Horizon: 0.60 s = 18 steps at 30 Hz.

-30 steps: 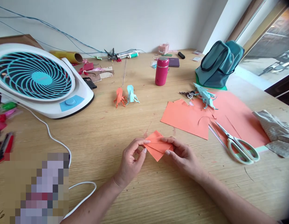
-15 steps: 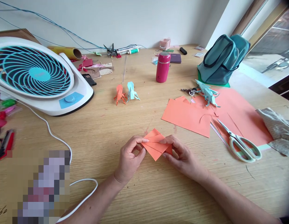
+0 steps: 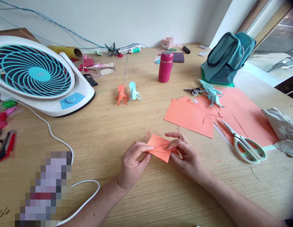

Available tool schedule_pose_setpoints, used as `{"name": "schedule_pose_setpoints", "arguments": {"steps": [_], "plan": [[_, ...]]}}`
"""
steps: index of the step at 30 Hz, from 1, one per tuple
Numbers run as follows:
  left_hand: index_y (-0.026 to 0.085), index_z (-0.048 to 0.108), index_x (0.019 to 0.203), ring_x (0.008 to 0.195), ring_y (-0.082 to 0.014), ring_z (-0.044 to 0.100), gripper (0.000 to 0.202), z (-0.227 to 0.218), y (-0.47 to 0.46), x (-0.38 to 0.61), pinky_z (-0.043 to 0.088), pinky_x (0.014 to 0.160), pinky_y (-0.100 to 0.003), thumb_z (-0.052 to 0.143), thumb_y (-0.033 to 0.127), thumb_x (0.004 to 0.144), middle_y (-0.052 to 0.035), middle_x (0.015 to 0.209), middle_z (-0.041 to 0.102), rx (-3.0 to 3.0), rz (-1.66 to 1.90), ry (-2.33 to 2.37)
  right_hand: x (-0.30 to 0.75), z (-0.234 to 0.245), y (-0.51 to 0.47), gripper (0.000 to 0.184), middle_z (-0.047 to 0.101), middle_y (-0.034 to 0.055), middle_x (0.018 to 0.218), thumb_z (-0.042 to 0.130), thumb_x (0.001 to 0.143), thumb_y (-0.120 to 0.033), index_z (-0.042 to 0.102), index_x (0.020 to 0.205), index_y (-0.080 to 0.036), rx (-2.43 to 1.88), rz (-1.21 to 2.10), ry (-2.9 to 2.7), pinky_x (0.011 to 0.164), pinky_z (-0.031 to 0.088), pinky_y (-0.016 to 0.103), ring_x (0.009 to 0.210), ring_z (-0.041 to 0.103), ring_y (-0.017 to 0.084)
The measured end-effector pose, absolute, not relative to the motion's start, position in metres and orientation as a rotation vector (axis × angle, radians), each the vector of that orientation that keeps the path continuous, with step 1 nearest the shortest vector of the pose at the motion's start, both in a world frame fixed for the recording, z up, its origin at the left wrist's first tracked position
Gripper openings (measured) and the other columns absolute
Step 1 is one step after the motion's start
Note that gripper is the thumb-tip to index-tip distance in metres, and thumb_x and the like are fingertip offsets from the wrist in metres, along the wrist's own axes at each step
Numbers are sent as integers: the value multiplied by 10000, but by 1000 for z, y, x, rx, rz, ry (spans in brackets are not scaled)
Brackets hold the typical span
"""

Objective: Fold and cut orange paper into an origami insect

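Observation:
Between my two hands, just above the wooden table, is a small folded sheet of orange origami paper (image 3: 160,148) with crease lines across it. My left hand (image 3: 134,159) pinches its left corner between thumb and fingers. On the right side, my right hand (image 3: 187,156) grips the edge with thumb and index finger, its other fingers lifted and bent. Farther back stand an orange paper figure (image 3: 121,94) and a light blue one (image 3: 134,91), both with thin legs. Another light blue folded figure (image 3: 211,93) rests on orange sheets (image 3: 190,116) to the right.
Scissors (image 3: 245,143) lie at the right by a grey cloth (image 3: 282,126). A pink thermos (image 3: 165,66) stands mid-table, a teal bag (image 3: 228,60) at the back right. A white and blue fan (image 3: 40,74) fills the left, its white cord (image 3: 50,129) trailing toward my left arm.
The folded paper has turned and tilted in my hands, so its lower corner now points more to the right. My right fingers have lifted and spread a little.

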<state>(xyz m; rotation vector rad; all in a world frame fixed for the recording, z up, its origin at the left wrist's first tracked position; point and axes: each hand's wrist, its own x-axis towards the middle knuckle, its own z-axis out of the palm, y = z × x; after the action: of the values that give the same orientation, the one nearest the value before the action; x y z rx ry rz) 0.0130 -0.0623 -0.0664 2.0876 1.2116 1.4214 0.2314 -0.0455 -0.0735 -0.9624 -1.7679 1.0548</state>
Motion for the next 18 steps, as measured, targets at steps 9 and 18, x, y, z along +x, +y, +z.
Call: {"name": "schedule_pose_setpoints", "arguments": {"steps": [9,18], "plan": [[196,677,1014,804,-133,647,296,-63,-63,13,516,734,-240,620,-34,836,-27,860,669,2091,1419,1118,229,-68,-44,165,535,74,1215,643,885,-103,623,936,-258,-869,1042,-1757,1002,476,414,1171,550,224],[196,656,943,778,-135,646,228,-66,-58,7,516,732,-250,642,-7,841,-18,820,671,2011,1424,1041,235,-72,-43,111,541,89,1327,683,892,-189,641,964,-263,-824,1103,-1737,1064,447,453,1284,512,260]]}}
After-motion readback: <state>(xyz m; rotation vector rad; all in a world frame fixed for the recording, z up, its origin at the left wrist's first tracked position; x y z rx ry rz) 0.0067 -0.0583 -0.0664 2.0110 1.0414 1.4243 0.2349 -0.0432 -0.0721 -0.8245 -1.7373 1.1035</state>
